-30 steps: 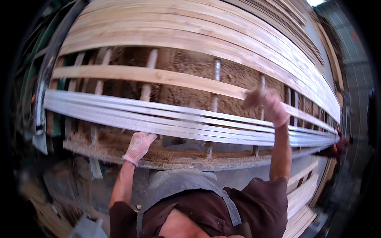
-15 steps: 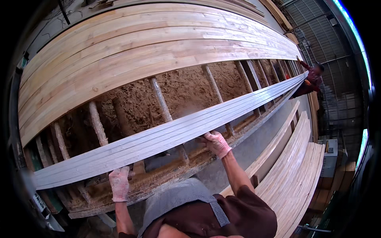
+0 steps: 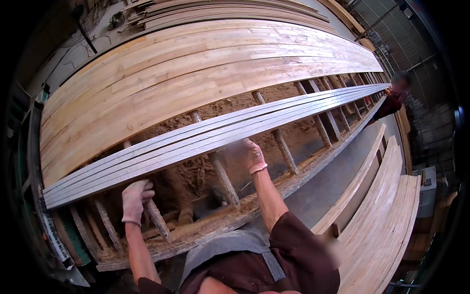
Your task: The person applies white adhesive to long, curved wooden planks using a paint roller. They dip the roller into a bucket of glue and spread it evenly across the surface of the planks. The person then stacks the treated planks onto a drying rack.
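A bundle of long, narrow wooden strips (image 3: 196, 142), whitish along its upturned edges, lies across the round bars (image 3: 223, 179) of a long rack. Just below the bundle's near edge is my left hand (image 3: 136, 198), in a pale pinkish knit glove. Its fingers are curled, and nothing shows in them. My right hand (image 3: 255, 156), gloved alike, reaches up close to the same edge farther right. Motion smears its fingertips, so I cannot tell whether they touch the strips. Beyond the bundle, wide light-brown planks (image 3: 161, 83) lie side by side on the rack.
At the bundle's far right end stands another person (image 3: 394, 95) in dark red clothing. Sawdust (image 3: 191, 179) covers the ground under the bars. The rack's near rail (image 3: 196, 232) runs in front of me. More boards (image 3: 377, 215) are stacked at right, others (image 3: 235, 12) at the back.
The strip bundle has moved away from me, up against the wide planks, and gaps now show between some strips. My hands have moved forward; the left no longer grips the bundle's edge.
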A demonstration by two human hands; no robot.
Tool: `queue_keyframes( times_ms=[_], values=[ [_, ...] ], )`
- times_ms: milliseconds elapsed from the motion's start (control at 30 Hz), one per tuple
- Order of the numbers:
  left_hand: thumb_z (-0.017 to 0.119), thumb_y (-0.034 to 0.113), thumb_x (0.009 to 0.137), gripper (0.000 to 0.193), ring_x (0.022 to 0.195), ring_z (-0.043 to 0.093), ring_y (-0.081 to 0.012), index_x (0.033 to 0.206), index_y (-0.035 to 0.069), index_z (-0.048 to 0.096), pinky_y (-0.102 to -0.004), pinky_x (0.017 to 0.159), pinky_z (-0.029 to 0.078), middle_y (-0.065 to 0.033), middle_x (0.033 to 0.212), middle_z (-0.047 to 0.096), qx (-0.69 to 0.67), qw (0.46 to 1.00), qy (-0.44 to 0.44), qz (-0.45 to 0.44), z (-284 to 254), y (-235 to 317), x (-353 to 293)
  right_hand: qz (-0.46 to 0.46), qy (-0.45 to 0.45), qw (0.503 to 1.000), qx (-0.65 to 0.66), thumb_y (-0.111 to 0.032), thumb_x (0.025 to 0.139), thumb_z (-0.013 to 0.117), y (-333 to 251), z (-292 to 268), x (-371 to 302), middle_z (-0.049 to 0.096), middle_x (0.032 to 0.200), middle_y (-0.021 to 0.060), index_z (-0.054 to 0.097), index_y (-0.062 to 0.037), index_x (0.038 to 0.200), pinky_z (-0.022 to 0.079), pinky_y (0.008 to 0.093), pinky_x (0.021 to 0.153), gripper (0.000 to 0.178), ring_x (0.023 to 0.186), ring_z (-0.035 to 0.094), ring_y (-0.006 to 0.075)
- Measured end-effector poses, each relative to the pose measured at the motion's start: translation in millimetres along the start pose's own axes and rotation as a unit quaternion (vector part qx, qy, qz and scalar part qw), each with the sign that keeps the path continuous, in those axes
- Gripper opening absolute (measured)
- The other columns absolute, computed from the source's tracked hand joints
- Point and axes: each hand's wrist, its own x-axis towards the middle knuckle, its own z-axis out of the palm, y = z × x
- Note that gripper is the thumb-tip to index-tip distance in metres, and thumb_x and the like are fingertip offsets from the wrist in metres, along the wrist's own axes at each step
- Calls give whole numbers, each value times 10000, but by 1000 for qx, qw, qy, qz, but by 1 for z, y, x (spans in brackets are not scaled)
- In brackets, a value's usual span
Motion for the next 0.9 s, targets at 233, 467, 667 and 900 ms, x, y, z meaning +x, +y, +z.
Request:
queue_keyframes(
  times_ms=[233,467,667,900],
  values=[
    [438,851,873,1121,1564,156,-373,1633,70,178,-568,1263,143,-146,1705,171,-577,815,39,33,-106,-63,41,23,-135,990,-36,-506,1019,484,10,-5,11,564,1466,-57,546,-166,1453,351,327,1146,555,1369,474,111],
    [403,984,734,1151,1466,362,-325,1566,190,410,-549,1212,287,-36,1624,395,-637,726,62,252,-90,-50,108,-7,-155,988,3,-501,864,700,20,-11,45,462,1558,97,438,-181,1545,320,586,1165,797,1450,391,332],
    [508,958,705,1131,1430,419,-314,1545,204,434,-567,1173,356,-46,1598,432,-678,696,102,214,-80,-29,113,-13,-126,992,-2,-599,817,742,16,-2,78,457,1537,91,426,-182,1541,403,566,1107,893,1401,425,346],
    [591,776,861,917,1367,506,-296,1519,153,443,-515,1137,435,-61,1538,502,-662,708,103,225,-69,16,89,-57,-56,997,14,-649,799,759,15,41,91,462,1555,71,423,-161,1548,391,500,1141,955,1418,429,299]
  ],
)
